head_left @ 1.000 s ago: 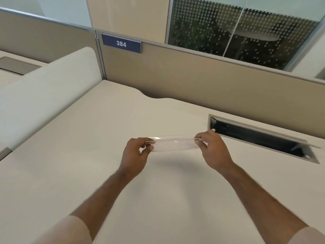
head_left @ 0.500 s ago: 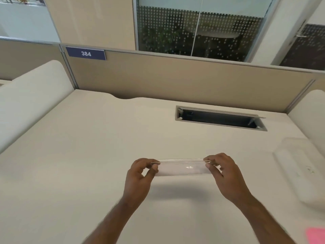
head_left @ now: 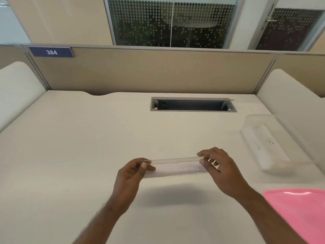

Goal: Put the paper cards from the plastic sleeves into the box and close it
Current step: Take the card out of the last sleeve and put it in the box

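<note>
A long clear plastic sleeve (head_left: 175, 167) with a pale card inside hangs a little above the desk, held level between both hands. My left hand (head_left: 131, 175) pinches its left end between thumb and fingers. My right hand (head_left: 219, 169) pinches the right end. A clear plastic box (head_left: 263, 143) stands at the right of the desk, with white cards in it, one marked with handwriting. A pink lid (head_left: 302, 210) lies at the lower right, partly cut off by the frame edge.
The beige desk (head_left: 79, 164) has a dark cable slot (head_left: 192, 105) at the back middle. Tan partition panels (head_left: 158, 71) with a blue "384" sign (head_left: 51, 52) close off the back. White side dividers (head_left: 15, 88) flank the desk.
The view has swung right, bringing the clear box and the pink lid into sight. Both hands still hold the sleeve by its ends, now lower in the view.
</note>
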Tool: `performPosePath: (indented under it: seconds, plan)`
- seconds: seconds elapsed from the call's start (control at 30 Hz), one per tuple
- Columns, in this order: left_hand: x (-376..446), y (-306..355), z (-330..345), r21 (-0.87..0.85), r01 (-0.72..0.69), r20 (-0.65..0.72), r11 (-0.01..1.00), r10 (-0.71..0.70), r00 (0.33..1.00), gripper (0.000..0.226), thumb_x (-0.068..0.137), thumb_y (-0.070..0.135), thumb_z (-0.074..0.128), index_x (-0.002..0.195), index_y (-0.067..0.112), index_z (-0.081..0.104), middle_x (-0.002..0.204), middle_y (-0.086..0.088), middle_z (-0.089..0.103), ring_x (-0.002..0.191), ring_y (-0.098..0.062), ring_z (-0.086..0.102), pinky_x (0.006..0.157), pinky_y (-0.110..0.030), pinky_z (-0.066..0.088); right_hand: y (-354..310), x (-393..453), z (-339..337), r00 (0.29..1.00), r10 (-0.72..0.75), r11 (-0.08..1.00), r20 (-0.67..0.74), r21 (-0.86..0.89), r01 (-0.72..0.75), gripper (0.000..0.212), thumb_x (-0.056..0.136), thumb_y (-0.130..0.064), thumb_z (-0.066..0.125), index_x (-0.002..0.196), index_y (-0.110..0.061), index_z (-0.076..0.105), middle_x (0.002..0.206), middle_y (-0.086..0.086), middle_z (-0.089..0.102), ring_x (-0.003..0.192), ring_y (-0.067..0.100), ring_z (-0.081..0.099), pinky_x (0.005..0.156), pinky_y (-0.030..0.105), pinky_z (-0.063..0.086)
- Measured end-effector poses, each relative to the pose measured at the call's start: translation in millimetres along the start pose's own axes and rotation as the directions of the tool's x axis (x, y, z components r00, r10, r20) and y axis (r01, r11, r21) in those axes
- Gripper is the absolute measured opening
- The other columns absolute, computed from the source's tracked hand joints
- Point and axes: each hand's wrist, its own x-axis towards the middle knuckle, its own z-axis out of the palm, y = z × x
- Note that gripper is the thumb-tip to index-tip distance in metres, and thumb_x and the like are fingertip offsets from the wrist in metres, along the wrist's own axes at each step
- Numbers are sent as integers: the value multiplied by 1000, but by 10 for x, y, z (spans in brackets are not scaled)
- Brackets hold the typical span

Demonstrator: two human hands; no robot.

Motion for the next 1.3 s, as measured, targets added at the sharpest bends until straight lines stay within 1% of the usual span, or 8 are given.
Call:
performPosePath:
  seconds: [0.1, 0.2, 0.47, 0.7, 0.83, 1.0, 1.13, 1.3]
  plan:
    - [12, 14, 80, -49, 99, -84, 994, -103, 991, 16, 97, 29, 60, 94, 28, 76, 83, -8, 78, 93, -11, 68, 89, -33, 48, 112, -86, -103, 996, -51, 999, 67, -11, 52, 39, 85, -39, 68, 122, -38, 55, 108, -17, 57, 106, 14, 51, 84, 10, 36]
    - [49, 44, 120, -140, 192, -120, 971, -210, 970, 18, 97, 26, 61, 95, 22, 78, 82, -13, 77, 85, -14, 71, 81, -37, 54, 220, -143, -184, 979, -121, 990, 162, -55, 131, 60, 81, -51, 69, 135, -41, 46, 126, -19, 50, 122, 14, 47, 94, 13, 37]
    - [116, 105, 182, -141, 345, -87, 928, -359, 929, 21, 99, 29, 58, 97, 23, 78, 82, -6, 75, 80, -22, 70, 74, -39, 56, 315, -117, -306, 982, -128, 984, 141, 138, 109, 50, 77, -27, 79, 124, -30, 63, 130, -15, 58, 110, 11, 60, 90, 17, 44]
    - [72, 258, 218, 194, 207, 20, 959, -215, 976, 41, 82, 64, 59, 111, 38, 71, 97, 17, 71, 81, -7, 64, 75, -28, 49, 244, -3, -485, 998, -51, 932, 42, 362, 32, 36, 70, -37, 79, 106, -31, 74, 110, -13, 70, 102, 10, 67, 87, 14, 48]
    - [47, 369, 295, 205, 133, 104, 970, -157, 982, 46, 84, 62, 54, 117, 34, 69, 112, 11, 73, 100, -8, 68, 85, -31, 52, 203, 83, -562, 999, 37, 867, 10, 496, -37, 28, 70, -40, 76, 97, -36, 76, 104, -10, 74, 95, 10, 70, 83, 17, 52]
    - [41, 413, 397, 137, 68, 15, 988, -71, 997, 62, 78, 63, 64, 127, 27, 60, 120, 5, 70, 105, -17, 69, 85, -33, 53, 173, 140, -662, 992, 125, 791, -13, 605, -92, 15, 75, -35, 72, 87, -30, 79, 92, -7, 77, 86, 4, 70, 73, 11, 50]
    - [18, 426, 431, 118, -112, 33, 987, 109, 993, 81, 70, 49, 77, 142, 39, 43, 127, 17, 63, 110, -13, 65, 87, -32, 55, 174, 161, -759, 986, 166, 735, 2, 666, -125, 20, 77, -37, 68, 86, -23, 80, 90, -2, 78, 78, 8, 69, 63, 18, 53]
    - [87, 529, 395, 264, -328, 97, 907, 313, 945, 97, 63, 44, 87, 146, 47, 36, 132, 14, 61, 119, -19, 61, 94, -30, 52, 168, 210, -859, 976, 208, 739, 71, 642, -204, 31, 71, -50, 67, 86, -25, 81, 88, 0, 78, 75, 12, 70, 62, 22, 55]
